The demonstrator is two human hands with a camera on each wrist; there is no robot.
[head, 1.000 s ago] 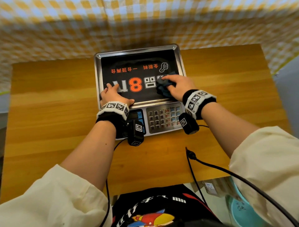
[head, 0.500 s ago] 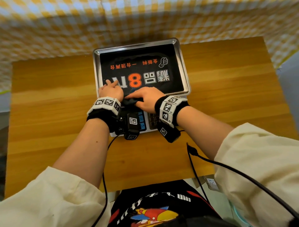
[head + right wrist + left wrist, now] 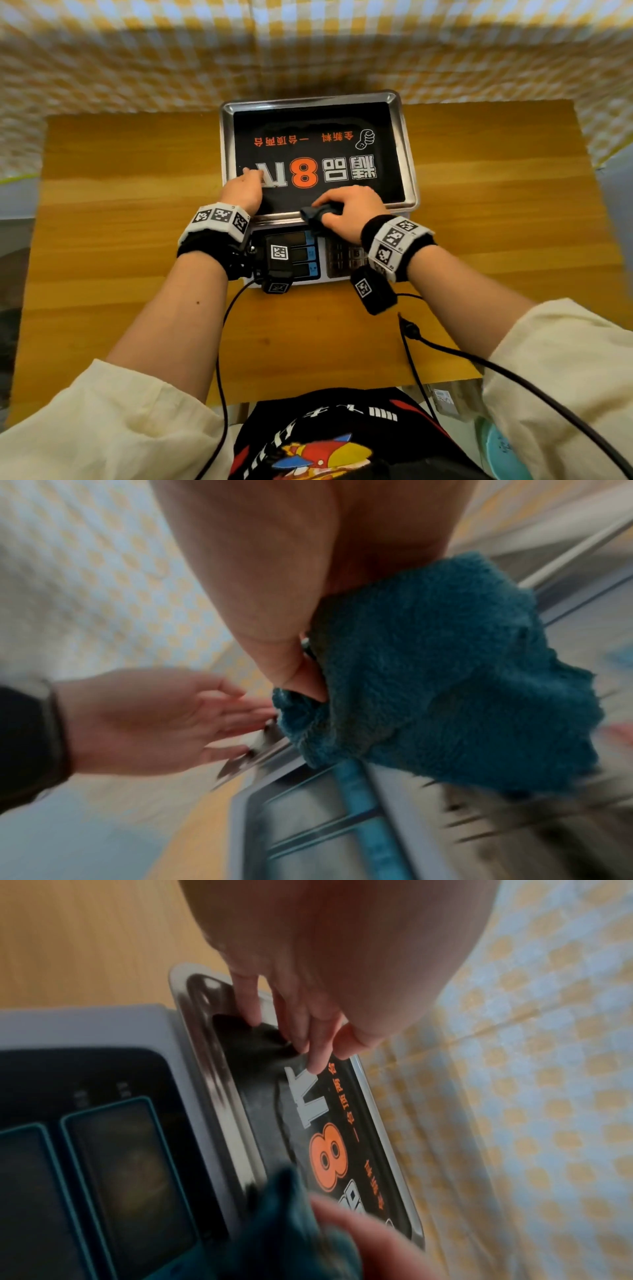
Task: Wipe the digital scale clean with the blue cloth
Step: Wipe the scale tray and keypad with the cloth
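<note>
The digital scale (image 3: pixel 409 164) stands at the far middle of the wooden table, with a steel pan and a black printed sheet (image 3: pixel 308 137) on it. My left hand (image 3: pixel 241 190) rests with straight fingers (image 3: pixel 318 1056) on the pan's near left corner. My right hand (image 3: pixel 349 209) grips the bunched blue cloth (image 3: pixel 317 214) and presses it against the pan's near rim, above the display (image 3: pixel 294 240). In the right wrist view the blue cloth (image 3: pixel 445 674) hangs from under the thumb; the picture is blurred with motion.
A yellow checked curtain (image 3: pixel 308 44) hangs close behind the table. The keypad (image 3: pixel 342 257) is partly under my right wrist. Black cables (image 3: pixel 445 353) run from the wrist cameras over the table's near edge. Bare wood (image 3: pixel 120 205) lies left and right of the scale.
My right hand with the cloth swept from the pan's right side leftward along the near rim, then back right a little. My left hand stayed on the pan's left corner.
</note>
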